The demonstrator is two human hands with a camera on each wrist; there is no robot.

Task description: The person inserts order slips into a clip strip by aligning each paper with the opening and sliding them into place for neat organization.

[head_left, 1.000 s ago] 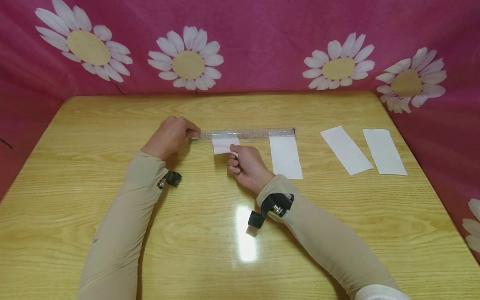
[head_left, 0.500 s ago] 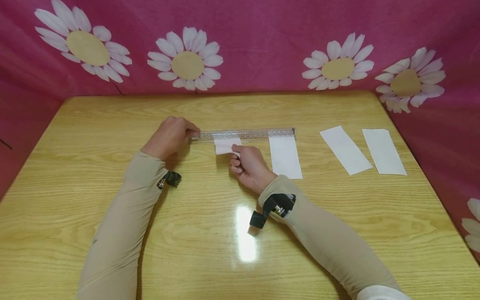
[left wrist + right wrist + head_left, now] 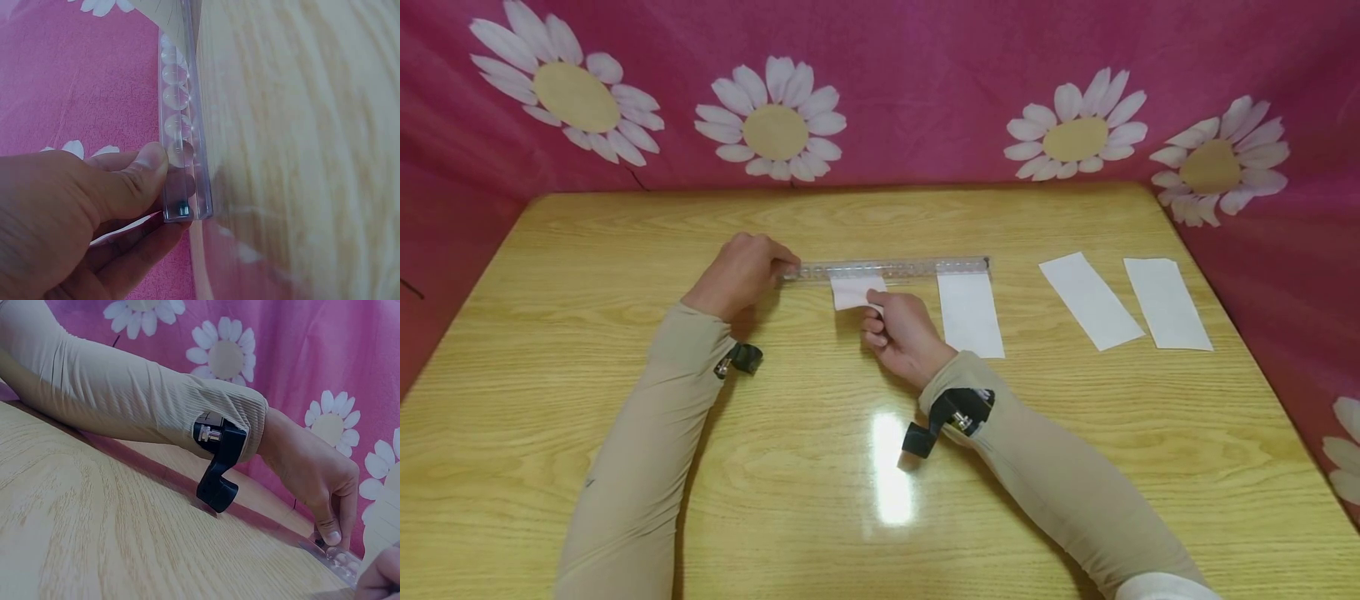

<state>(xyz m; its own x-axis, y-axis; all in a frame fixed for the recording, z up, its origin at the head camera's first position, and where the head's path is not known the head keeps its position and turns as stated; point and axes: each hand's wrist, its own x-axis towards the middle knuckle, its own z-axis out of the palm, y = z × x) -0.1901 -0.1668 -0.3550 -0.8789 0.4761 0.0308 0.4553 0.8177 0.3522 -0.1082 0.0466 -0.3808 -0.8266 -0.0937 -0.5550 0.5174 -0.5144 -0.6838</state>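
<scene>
A long clear plastic strip (image 3: 910, 268) with a row of round shapes lies across the table. My left hand (image 3: 741, 271) pinches its left end between thumb and fingers; the left wrist view shows the thumb on the strip (image 3: 178, 128). With my right hand (image 3: 898, 333) I pinch the lower edge of a white paper slip (image 3: 855, 291), whose upper edge lies at the strip. The slip is raised and bent near my fingers. A second paper slip (image 3: 970, 312) reaches down from the strip's right end. In the right wrist view, my right hand (image 3: 382, 575) shows only partly.
Two more white paper slips, one slanted (image 3: 1092, 300) and one straighter (image 3: 1167, 302), lie at the table's right side. A pink curtain with daisies (image 3: 925, 92) stands behind the wooden table (image 3: 790, 467). A black wrist mount hangs from each sleeve.
My right hand has moved slightly to the right, and the pinched paper slip has shifted right along the plastic strip. My left hand has stayed in place.
</scene>
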